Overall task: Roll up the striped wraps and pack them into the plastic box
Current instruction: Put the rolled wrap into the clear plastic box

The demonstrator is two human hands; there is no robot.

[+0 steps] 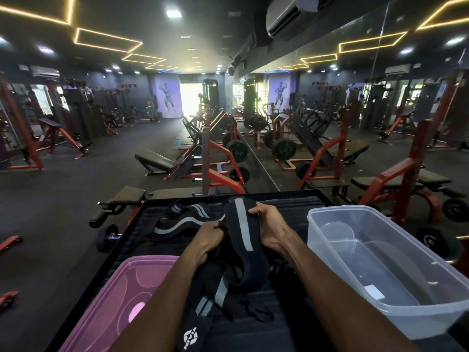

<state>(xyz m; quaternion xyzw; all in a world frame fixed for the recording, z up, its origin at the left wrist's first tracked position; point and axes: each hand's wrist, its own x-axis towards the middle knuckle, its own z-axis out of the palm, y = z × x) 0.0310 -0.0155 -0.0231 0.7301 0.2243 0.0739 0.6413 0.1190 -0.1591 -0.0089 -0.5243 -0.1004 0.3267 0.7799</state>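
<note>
Gym machines fill the room beyond your black table. At eight o'clock lies the pink lid. Your left hand and right hand each curl around the striped wrap at center; it looks soft, limp, light, so pinch one end. At four o'clock waits the empty plastic box.

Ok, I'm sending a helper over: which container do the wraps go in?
On the black table, right of both hands, stands the clear plastic box. It is see-through, deep and holds no wraps yet, unlike the flat pink lid on the left.
</note>
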